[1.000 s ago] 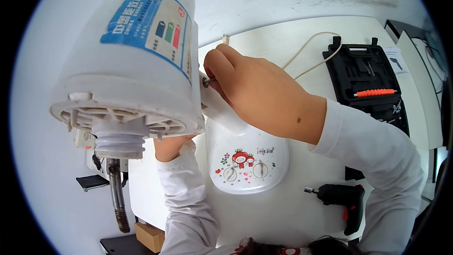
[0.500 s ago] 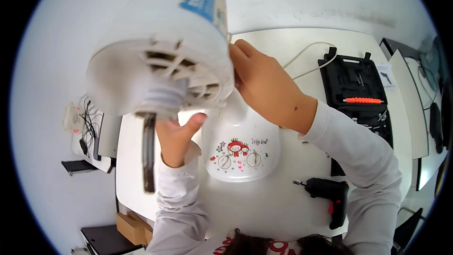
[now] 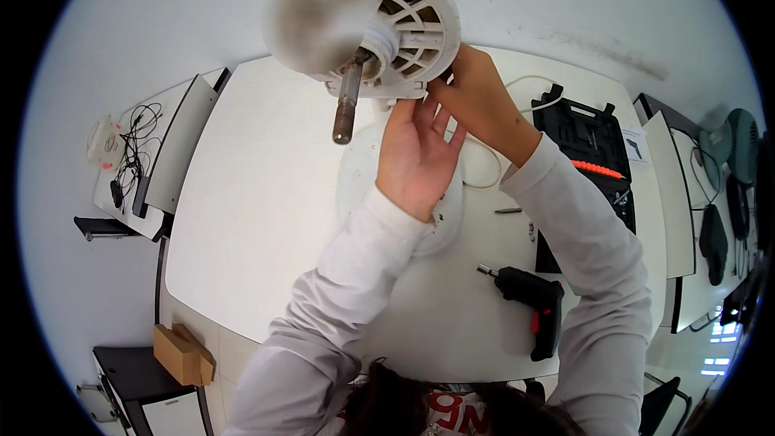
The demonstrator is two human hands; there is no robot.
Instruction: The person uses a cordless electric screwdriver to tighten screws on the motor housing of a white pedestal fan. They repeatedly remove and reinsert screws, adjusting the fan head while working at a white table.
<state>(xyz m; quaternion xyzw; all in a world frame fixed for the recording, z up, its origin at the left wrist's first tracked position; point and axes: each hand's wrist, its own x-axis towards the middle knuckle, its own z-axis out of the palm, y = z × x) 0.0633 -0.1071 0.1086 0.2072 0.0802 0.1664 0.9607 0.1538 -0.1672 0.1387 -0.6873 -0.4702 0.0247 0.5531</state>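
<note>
The white motor head [image 3: 428, 36] of an electric fan is raised close in front of me, its slotted round front showing. A bare metal shaft [image 3: 348, 105] sticks out from its threaded collar. Beside the collar is a round, pale, blurred shape [image 3: 313, 16] that I cannot name. Under the head, my left hand [image 3: 416, 153] is palm up with fingers stretched out, their tips partly hidden behind the rim. My right hand [image 3: 488, 105] grips the lower right of the head with bent fingers, partly hidden. Below stands the white fan base [image 3: 355, 169], mostly behind my left hand and sleeve.
On the right of the white table [image 3: 242, 194] lie a black and red power screwdriver [image 3: 533, 303], an open black tool case [image 3: 577, 125] with an orange flexible shaft [image 3: 596, 168], and small metal parts [image 3: 531, 230]. A pale cord [image 3: 484, 173] curves behind my right hand.
The motor head has turned and shifted right, so its slotted front shows more fully. My left hand has moved from the left to beneath the head, near my right hand.
</note>
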